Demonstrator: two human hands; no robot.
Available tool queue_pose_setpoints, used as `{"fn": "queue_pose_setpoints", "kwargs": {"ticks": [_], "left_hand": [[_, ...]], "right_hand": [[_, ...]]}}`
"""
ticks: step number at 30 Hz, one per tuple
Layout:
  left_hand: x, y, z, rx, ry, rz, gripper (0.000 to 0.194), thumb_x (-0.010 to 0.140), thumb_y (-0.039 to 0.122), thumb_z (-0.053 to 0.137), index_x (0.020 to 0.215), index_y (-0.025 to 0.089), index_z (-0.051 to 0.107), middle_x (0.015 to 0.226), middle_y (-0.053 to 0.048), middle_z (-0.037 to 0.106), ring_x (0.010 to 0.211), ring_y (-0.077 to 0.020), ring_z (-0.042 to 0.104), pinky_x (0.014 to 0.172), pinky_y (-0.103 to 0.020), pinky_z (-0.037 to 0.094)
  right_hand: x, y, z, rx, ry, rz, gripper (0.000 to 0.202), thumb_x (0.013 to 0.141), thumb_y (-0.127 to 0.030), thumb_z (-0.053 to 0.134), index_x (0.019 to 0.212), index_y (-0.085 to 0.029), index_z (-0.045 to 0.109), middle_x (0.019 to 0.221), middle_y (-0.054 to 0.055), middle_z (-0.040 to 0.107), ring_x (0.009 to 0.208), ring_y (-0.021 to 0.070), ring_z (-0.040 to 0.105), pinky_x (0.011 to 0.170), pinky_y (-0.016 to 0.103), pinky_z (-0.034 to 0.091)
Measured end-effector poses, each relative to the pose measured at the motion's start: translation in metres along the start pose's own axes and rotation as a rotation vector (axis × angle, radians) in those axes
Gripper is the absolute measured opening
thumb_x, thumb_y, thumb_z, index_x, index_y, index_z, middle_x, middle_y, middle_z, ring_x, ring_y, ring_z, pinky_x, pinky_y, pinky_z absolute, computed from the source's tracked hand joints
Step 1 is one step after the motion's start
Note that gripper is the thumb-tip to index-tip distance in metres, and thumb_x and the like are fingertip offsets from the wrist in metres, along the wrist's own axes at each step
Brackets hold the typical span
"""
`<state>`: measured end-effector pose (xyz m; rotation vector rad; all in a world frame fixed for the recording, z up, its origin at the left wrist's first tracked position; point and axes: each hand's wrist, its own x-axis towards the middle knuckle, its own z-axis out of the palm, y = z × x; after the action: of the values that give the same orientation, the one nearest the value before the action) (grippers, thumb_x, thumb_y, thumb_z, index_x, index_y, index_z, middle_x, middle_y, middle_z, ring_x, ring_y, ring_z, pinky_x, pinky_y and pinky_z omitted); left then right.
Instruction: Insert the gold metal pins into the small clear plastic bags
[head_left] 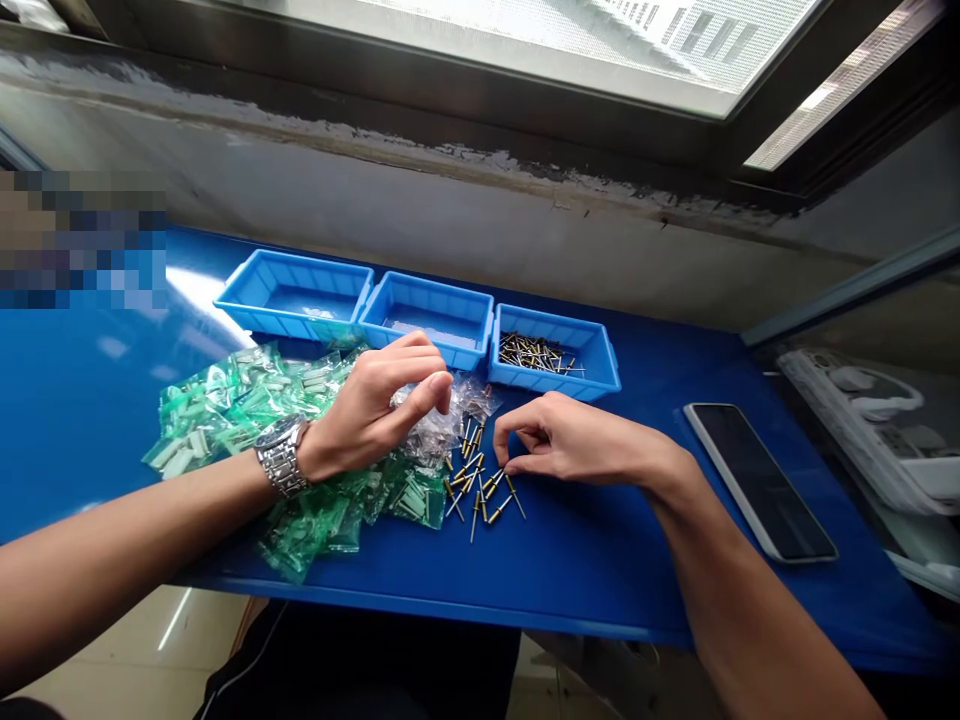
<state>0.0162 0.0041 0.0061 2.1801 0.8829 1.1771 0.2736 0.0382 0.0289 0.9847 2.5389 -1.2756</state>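
Loose blind rivets (478, 482) with brass-coloured bodies and thin silver pins lie in a small heap on the blue table. My right hand (559, 440) is at the heap's right edge, thumb and forefinger pinched on the end of one rivet. Above the packets, my left hand (386, 400) hangs with its fingers curled in and the thumb against them; the inside of that hand is hidden. Beneath it spread green-tinted plastic packets (307, 540) containing pale strip-like pieces. Clear plastic bags (435, 430) lie between them and the rivets.
Three blue bins stand in a row along the back: a left bin (255, 318), a middle bin (484, 345) and a right bin (600, 380) with more rivets. A phone (761, 480) lies at right, near a white container (862, 430) with cables. Part of another person shows blurred at far left.
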Motion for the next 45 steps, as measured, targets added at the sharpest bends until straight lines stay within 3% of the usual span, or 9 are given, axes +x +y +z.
{"fn": "queue_pose_setpoints", "kwargs": {"ticks": [4, 10, 13, 18, 21, 36, 45], "left_hand": [[0.000, 0.001, -0.001, -0.007, -0.012, -0.002, 0.037, 0.105, 0.023, 0.045, 0.073, 0.017, 0.063, 0.072, -0.003, 0.063, 0.075, -0.0171, 0.054, 0.079, -0.035, 0.045], [-0.001, 0.001, -0.001, -0.008, -0.022, -0.001, 0.037, 0.105, 0.023, 0.045, 0.073, 0.017, 0.063, 0.072, -0.003, 0.063, 0.075, -0.0174, 0.055, 0.079, -0.035, 0.045], [0.000, 0.002, -0.001, 0.009, -0.009, -0.015, 0.033, 0.104, 0.025, 0.047, 0.078, 0.018, 0.066, 0.076, -0.004, 0.065, 0.078, -0.0184, 0.055, 0.078, -0.036, 0.045], [0.001, 0.003, -0.001, 0.071, 0.015, 0.012, 0.017, 0.098, 0.032, 0.057, 0.097, 0.018, 0.066, 0.091, -0.007, 0.068, 0.086, -0.0206, 0.058, 0.081, -0.038, 0.047], [0.002, 0.003, 0.000, 0.123, 0.015, 0.042, 0.018, 0.092, 0.032, 0.067, 0.102, 0.017, 0.066, 0.094, -0.007, 0.068, 0.088, -0.0213, 0.059, 0.081, -0.038, 0.048], [0.002, 0.001, 0.002, 0.142, 0.023, 0.072, 0.002, 0.092, 0.018, 0.067, 0.093, 0.017, 0.066, 0.085, -0.004, 0.066, 0.082, -0.0181, 0.056, 0.077, -0.035, 0.048], [0.002, 0.001, 0.002, 0.134, 0.009, 0.073, 0.001, 0.094, 0.019, 0.065, 0.094, 0.018, 0.065, 0.084, -0.004, 0.066, 0.082, -0.0187, 0.056, 0.078, -0.036, 0.049]], "right_hand": [[0.000, 0.002, 0.001, -0.005, -0.026, -0.003, 0.014, 0.089, -0.035, 0.070, 0.090, -0.022, 0.074, 0.064, -0.005, 0.053, 0.055, 0.0101, 0.042, 0.050, 0.023, 0.032], [-0.002, 0.000, 0.002, 0.031, -0.014, -0.024, 0.005, 0.083, -0.023, 0.069, 0.082, -0.019, 0.071, 0.062, -0.006, 0.050, 0.053, 0.0089, 0.038, 0.049, 0.022, 0.031], [-0.001, -0.003, 0.003, 0.077, 0.093, -0.082, 0.003, 0.083, -0.020, 0.067, 0.081, -0.019, 0.069, 0.059, -0.008, 0.043, 0.052, 0.0084, 0.035, 0.050, 0.022, 0.030], [0.010, -0.008, 0.013, 0.122, 0.448, -0.179, 0.005, 0.087, -0.023, 0.067, 0.086, -0.018, 0.067, 0.055, -0.011, 0.031, 0.050, 0.0075, 0.027, 0.051, 0.023, 0.027], [0.016, -0.008, 0.021, 0.150, 0.598, -0.209, 0.006, 0.088, -0.022, 0.066, 0.086, -0.017, 0.065, 0.054, -0.011, 0.031, 0.049, 0.0069, 0.026, 0.050, 0.023, 0.027], [0.023, -0.009, 0.032, 0.201, 0.680, -0.281, 0.013, 0.091, -0.029, 0.069, 0.096, -0.019, 0.063, 0.053, -0.013, 0.030, 0.046, 0.0068, 0.026, 0.049, 0.024, 0.027], [0.023, -0.016, 0.041, -0.022, 0.958, -0.361, 0.006, 0.089, -0.022, 0.069, 0.090, -0.020, 0.063, 0.055, -0.011, 0.031, 0.045, 0.0071, 0.028, 0.047, 0.025, 0.029]]}}
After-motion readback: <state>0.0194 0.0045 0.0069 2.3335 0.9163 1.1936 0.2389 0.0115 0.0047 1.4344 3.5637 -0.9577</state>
